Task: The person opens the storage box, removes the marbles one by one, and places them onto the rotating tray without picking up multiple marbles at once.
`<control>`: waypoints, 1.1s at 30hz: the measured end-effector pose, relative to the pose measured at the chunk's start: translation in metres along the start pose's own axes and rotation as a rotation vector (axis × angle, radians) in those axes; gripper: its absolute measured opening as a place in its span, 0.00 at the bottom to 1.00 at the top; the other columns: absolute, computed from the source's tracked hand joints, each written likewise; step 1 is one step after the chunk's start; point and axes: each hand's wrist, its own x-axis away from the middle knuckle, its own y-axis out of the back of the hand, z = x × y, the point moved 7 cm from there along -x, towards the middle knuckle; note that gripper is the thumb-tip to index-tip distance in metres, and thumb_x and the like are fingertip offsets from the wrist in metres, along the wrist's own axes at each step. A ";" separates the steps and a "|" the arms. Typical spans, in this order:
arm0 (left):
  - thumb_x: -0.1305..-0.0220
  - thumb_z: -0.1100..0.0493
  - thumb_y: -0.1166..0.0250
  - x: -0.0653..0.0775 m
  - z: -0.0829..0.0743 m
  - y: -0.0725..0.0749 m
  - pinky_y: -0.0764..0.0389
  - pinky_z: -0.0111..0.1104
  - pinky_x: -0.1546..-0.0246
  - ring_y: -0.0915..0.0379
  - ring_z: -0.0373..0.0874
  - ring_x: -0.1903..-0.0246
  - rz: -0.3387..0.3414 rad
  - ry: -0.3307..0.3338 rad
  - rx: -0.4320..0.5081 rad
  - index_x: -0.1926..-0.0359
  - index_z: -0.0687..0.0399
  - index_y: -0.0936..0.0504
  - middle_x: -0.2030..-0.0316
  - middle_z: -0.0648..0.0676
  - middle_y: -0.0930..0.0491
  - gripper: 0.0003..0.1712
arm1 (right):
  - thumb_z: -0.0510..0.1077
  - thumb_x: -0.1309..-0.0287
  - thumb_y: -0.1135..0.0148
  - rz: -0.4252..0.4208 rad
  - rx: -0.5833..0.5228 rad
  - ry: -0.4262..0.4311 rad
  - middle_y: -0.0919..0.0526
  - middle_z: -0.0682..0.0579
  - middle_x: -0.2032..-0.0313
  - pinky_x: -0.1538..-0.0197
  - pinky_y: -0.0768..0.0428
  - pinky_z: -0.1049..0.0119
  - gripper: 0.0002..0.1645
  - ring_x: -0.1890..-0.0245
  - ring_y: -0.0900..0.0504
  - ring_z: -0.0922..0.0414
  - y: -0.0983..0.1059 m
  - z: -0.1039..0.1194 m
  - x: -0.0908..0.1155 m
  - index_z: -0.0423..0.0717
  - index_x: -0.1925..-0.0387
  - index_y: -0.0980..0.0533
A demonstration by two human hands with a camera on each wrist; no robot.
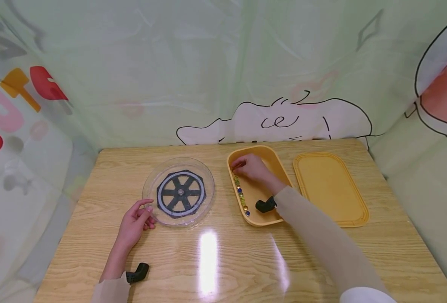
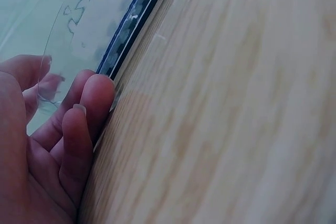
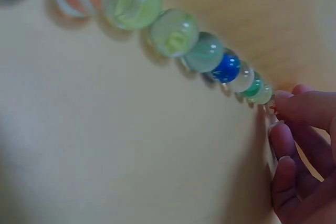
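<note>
On the left, a clear round dish stands on the table, with a black spoked wheel shape and pale ring in it. My left hand pinches the dish's near-left rim; in the left wrist view the thin clear wall passes between thumb and fingers. Glass marbles lie in a row along the left wall of a yellow tray. My right hand reaches into its far-left corner. In the right wrist view, thumb and forefinger pinch a reddish marble at the row's end, mostly hidden by the fingertips.
A flat yellow lid lies right of the tray, beneath part of the right forearm. Black wrist cameras are strapped to both wrists. Printed curtains hang behind and beside the wooden table.
</note>
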 end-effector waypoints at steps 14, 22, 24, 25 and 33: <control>0.24 0.58 0.44 -0.002 0.008 0.001 0.20 0.31 0.77 0.21 0.42 0.80 -0.024 -0.050 -0.020 0.41 0.59 0.25 0.76 0.57 0.19 0.16 | 0.36 0.43 0.30 -0.061 0.109 0.001 0.12 0.50 0.62 0.53 0.22 0.60 0.07 0.60 0.18 0.54 -0.003 -0.004 -0.007 0.43 0.61 0.13; 0.24 0.58 0.44 -0.001 0.008 0.000 0.20 0.31 0.77 0.21 0.43 0.80 -0.020 -0.053 -0.016 0.40 0.58 0.26 0.75 0.59 0.19 0.16 | 0.38 0.41 0.30 -0.103 0.078 -0.061 0.13 0.48 0.61 0.51 0.22 0.59 0.08 0.59 0.19 0.52 0.004 -0.005 -0.007 0.42 0.59 0.14; 0.24 0.58 0.44 -0.001 0.008 0.000 0.20 0.31 0.77 0.21 0.43 0.80 -0.020 -0.051 -0.016 0.40 0.58 0.26 0.75 0.60 0.19 0.16 | 0.38 0.41 0.30 -0.113 0.062 -0.082 0.14 0.48 0.60 0.52 0.22 0.59 0.09 0.59 0.19 0.52 0.006 -0.006 -0.006 0.41 0.58 0.15; 0.24 0.58 0.44 -0.001 0.008 0.000 0.20 0.31 0.77 0.21 0.43 0.80 -0.019 -0.050 -0.016 0.40 0.58 0.25 0.75 0.60 0.19 0.16 | 0.38 0.41 0.30 -0.118 0.050 -0.092 0.14 0.47 0.60 0.52 0.22 0.60 0.09 0.59 0.19 0.52 0.006 -0.007 -0.006 0.41 0.58 0.15; 0.24 0.57 0.44 -0.001 0.008 0.000 0.20 0.31 0.76 0.20 0.44 0.79 -0.014 -0.045 -0.012 0.40 0.59 0.25 0.74 0.60 0.19 0.17 | 0.37 0.39 0.32 -0.147 -0.046 -0.152 0.14 0.46 0.59 0.53 0.20 0.61 0.11 0.59 0.18 0.51 0.010 -0.015 -0.005 0.40 0.55 0.16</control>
